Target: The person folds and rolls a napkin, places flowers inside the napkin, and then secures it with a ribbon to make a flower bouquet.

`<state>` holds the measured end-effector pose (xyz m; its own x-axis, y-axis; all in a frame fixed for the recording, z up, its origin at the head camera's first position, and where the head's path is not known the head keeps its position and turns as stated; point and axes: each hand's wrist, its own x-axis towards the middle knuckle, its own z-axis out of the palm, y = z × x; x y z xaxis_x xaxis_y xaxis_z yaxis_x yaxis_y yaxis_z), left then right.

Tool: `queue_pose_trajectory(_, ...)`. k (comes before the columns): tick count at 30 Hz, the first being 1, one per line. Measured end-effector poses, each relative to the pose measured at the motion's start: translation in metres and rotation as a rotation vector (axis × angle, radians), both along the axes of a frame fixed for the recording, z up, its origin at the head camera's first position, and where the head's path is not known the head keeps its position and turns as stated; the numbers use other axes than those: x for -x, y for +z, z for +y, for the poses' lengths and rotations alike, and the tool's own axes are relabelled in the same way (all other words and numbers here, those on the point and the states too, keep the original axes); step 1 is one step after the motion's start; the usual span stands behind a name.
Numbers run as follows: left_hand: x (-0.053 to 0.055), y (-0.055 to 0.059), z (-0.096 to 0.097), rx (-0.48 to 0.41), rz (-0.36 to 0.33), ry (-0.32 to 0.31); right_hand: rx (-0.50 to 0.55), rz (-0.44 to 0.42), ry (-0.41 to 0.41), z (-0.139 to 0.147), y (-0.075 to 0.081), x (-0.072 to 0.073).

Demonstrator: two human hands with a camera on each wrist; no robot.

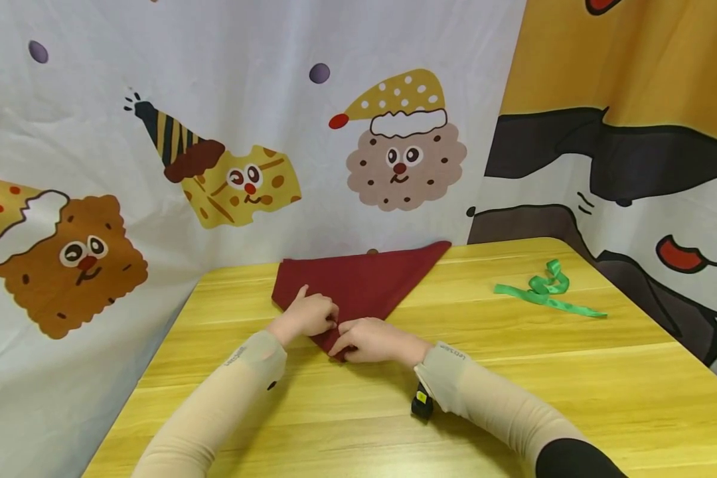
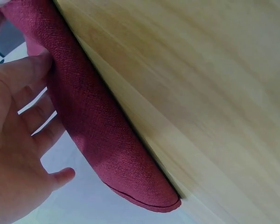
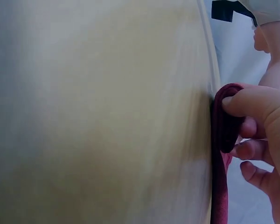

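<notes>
Cloth (image 1: pixel 358 282) in grip: matt, visibly woven, slightly rough. Table (image 1: pixel 340 415) under grip: wood-grained, smooth, faint sheen. Ribbon (image 1: pixel 548 289) right of grip: glossy, satin-like. Sleeves (image 1: pixel 215 405) behind grip: matt fabric. Curtain (image 1: pixel 263 73) beyond grip: matt, creased fabric.

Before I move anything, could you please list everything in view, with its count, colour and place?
Folded cloth: one, dark red, on the table's far part, left of the ribbon in the head view
Ribbon: one, green, loosely curled on the table's far right
Table: one, yellow wood-grain, under the cloth and ribbon
Printed curtain: sheet count unclear, white with multicoloured cartoon figures, behind and beside the table
Wrist devices: two, black, one by each cuff
Sleeves: two, beige, one on each arm
Left hand: one, bare, pinching the cloth's edge
Right hand: one, bare, gripping the cloth near its closest corner
</notes>
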<state>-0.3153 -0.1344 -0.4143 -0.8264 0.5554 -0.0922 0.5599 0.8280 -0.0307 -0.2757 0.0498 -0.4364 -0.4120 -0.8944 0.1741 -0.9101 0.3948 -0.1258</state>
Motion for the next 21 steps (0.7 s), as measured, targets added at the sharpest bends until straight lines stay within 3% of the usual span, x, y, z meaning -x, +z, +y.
queue_pose_trajectory(7, -0.002, 0.003, 0.0, -0.022, 0.008, 0.007, 0.013, 0.158, 0.008, 0.005, 0.0, 0.002)
queue_pose_trajectory(16, -0.004, 0.0, -0.003, -0.018, 0.033, -0.009, -0.056, 0.043, -0.025, 0.011, 0.002, 0.003)
queue_pose_trajectory(21, -0.014, 0.003, -0.01, -0.036, 0.04, -0.043, -0.118, 0.052, -0.007, 0.015, 0.007, -0.005)
